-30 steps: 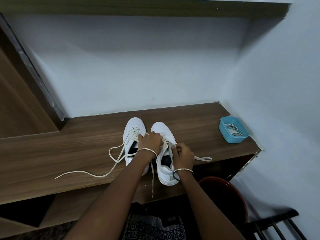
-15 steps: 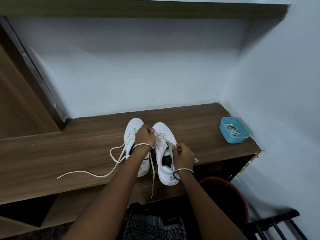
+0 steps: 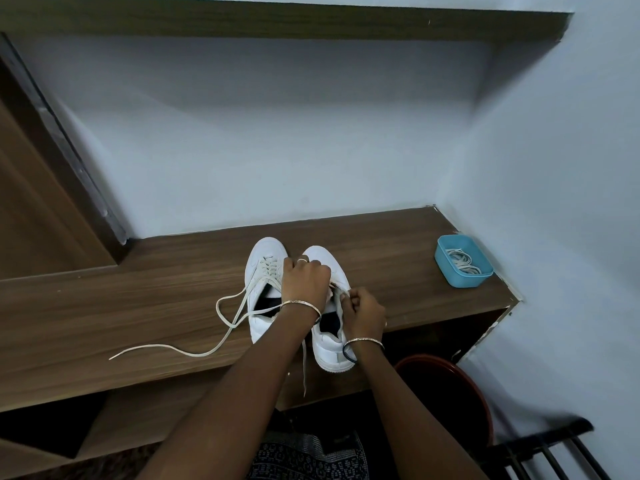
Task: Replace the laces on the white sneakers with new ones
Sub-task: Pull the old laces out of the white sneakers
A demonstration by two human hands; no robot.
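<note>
**A:** Two in all: the left sneaker (image 3: 258, 271) and the right sneaker (image 3: 329, 348), side by side on the wooden surface (image 3: 104, 306), toes pointing away from the person.

**B:** And the hands?

**A:** The left hand (image 3: 304, 280) is curled over the front of the right sneaker, gripping it. The right hand (image 3: 363, 311), just beside it, pinches that shoe's lace (image 3: 338, 299) near the tongue.

**B:** The other shoe?

**A:** It's just left of the left hand. Its loose lace (image 3: 162, 346) trails far out to the left.

**B:** Anything else?

**A:** A blue tub (image 3: 450, 271) with coiled laces (image 3: 462, 263) sits well right of the right hand. A red bucket (image 3: 481, 407) stands lower, right of that forearm.
</note>
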